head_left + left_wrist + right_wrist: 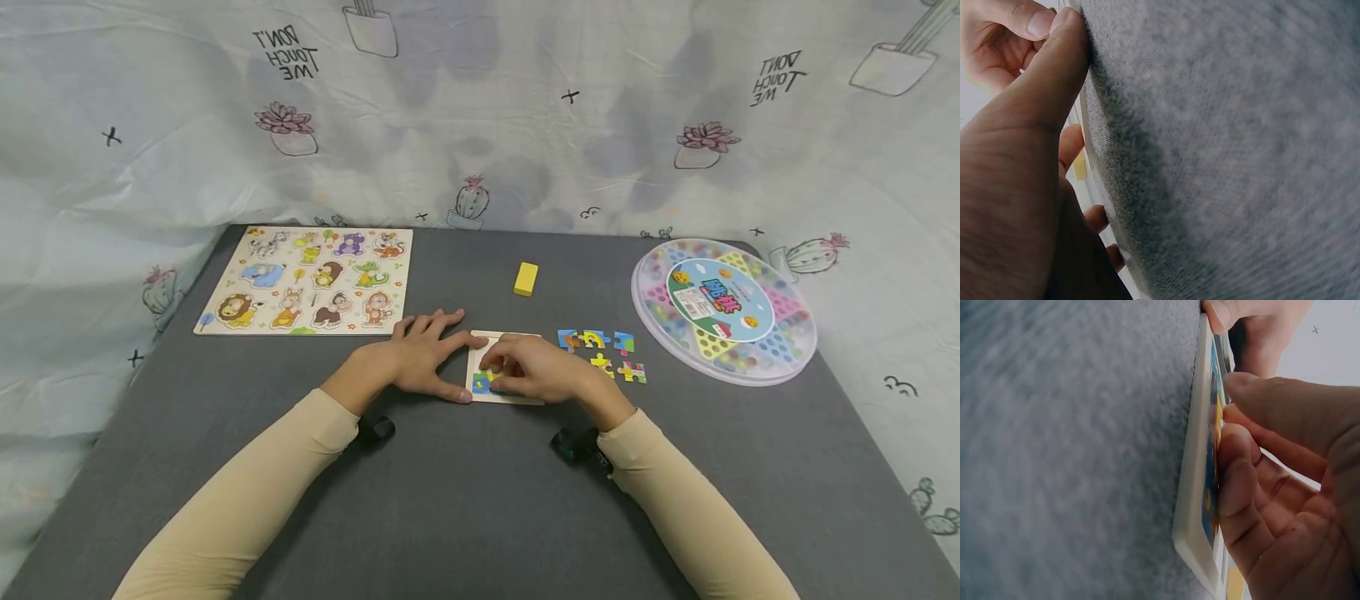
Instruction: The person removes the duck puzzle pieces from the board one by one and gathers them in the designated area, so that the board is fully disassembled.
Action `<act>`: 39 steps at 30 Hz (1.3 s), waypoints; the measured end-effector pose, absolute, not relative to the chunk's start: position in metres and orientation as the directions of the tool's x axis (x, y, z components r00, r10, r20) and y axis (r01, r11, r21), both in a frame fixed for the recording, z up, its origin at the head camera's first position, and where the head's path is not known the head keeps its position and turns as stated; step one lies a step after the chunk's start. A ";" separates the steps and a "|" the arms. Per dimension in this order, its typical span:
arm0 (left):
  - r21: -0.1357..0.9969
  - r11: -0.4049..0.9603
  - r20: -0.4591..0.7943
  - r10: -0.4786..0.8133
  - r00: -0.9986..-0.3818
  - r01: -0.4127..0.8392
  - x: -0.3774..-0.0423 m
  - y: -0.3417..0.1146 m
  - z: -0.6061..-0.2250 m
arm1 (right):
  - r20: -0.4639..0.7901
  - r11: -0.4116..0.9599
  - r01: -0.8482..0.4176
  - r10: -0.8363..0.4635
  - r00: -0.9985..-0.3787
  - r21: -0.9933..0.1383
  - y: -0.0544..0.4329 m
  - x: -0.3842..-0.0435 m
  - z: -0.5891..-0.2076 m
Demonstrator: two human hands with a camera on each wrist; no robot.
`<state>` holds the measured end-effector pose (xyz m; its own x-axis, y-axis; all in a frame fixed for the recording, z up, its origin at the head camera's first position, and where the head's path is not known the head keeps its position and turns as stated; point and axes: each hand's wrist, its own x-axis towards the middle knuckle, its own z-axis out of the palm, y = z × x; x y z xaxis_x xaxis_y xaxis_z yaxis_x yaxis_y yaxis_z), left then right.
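A small wooden jigsaw tray (507, 398) lies on the table with blue and yellow pieces fitted at its lower left. My left hand (423, 357) is spread out flat beside it, thumb and index fingertips at the tray's left edge. Over the tray, my right hand (536, 367) has curled fingers, with thumb and index pinching a yellow jigsaw piece (492, 375) low against the board. In the right wrist view the fingertips are right at the colourful tray surface (1210, 481); the hand covers much of the tray's right part.
Several loose jigsaw pieces (594, 339) lie right of the tray. A yellow block (526, 279) stands behind it. An animal puzzle board (315, 287) is at the back left, a round Chinese checkers box (720, 308) at the right. A patterned cloth (525, 117) hangs behind the table.
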<state>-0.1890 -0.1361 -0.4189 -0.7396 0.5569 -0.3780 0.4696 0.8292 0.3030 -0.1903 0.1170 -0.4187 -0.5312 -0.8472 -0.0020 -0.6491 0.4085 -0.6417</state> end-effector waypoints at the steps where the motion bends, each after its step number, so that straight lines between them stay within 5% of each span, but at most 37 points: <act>1: 0.304 0.829 -0.380 0.557 -0.739 0.468 -0.189 -0.136 -0.419 | -0.009 0.415 -0.645 -0.845 -0.535 -0.641 0.116 -0.190 -0.419; 39: 0.325 0.824 -0.373 0.563 -0.738 0.465 -0.189 -0.139 -0.422 | 0.019 0.392 -0.520 -0.785 -0.620 -0.759 0.120 -0.182 -0.418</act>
<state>-0.1890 -0.1390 -0.4221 -0.7377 0.5631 -0.3726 0.4649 0.8237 0.3246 -0.1822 0.1197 -0.4181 -0.6198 -0.7846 0.0186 -0.5195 0.3924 -0.7591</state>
